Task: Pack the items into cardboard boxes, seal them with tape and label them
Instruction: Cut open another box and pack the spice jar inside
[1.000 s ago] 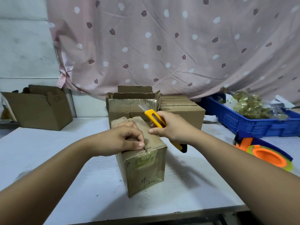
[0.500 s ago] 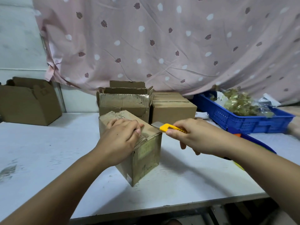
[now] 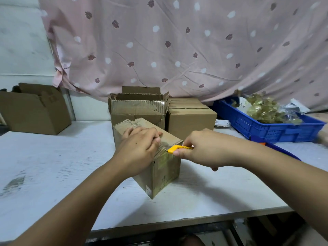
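Four cardboard boxes show plainly: one small taped box (image 3: 165,171); one open-topped box (image 3: 136,110) just behind it; one sealed box (image 3: 191,118) behind it to the right; one far open box (image 3: 35,110) well to its left; a lone flap (image 3: 141,89) further behind may belong to a fifth; two hands, left hand (image 3: 138,150) and right hand (image 3: 204,148); one yellow utility knife (image 3: 174,148); one blue crate (image 3: 266,130) to its right.

No text can be read. A small label (image 3: 148,189) on the box (image 3: 165,173) and a printed paper (image 3: 221,122) are too blurred.
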